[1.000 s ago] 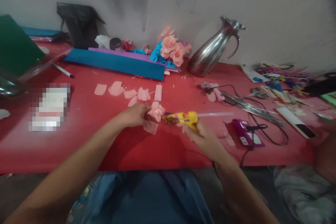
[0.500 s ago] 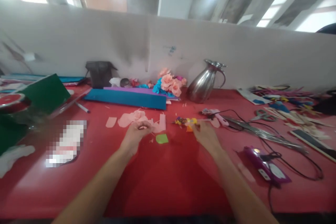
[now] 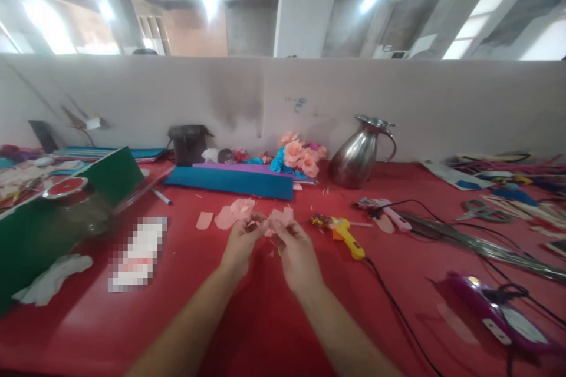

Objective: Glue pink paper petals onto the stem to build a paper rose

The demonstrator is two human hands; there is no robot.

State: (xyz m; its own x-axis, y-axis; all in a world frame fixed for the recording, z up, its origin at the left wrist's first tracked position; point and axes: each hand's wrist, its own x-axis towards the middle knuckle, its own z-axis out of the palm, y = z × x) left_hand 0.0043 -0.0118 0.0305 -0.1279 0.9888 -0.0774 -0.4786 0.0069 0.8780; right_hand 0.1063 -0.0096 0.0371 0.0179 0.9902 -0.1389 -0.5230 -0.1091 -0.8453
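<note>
My left hand (image 3: 241, 244) and my right hand (image 3: 295, 250) meet over the red table (image 3: 283, 318). Both pinch a small pink paper flower (image 3: 275, 222) between their fingertips. Loose pink paper petals (image 3: 230, 215) lie just beyond my left hand. The yellow glue gun (image 3: 342, 230) rests on the table to the right of my right hand, its black cord trailing toward me.
A steel jug (image 3: 360, 153), a bunch of pink and blue paper flowers (image 3: 298, 156) and blue and purple paper rolls (image 3: 234, 179) stand at the back. Right: scissors (image 3: 481, 210), metal wires (image 3: 477, 241), a purple device (image 3: 495, 312). Left: a green box (image 3: 48, 212).
My right hand has put the yellow glue gun down on the table and joined my left hand at the pink flower. The camera has tilted upward.
</note>
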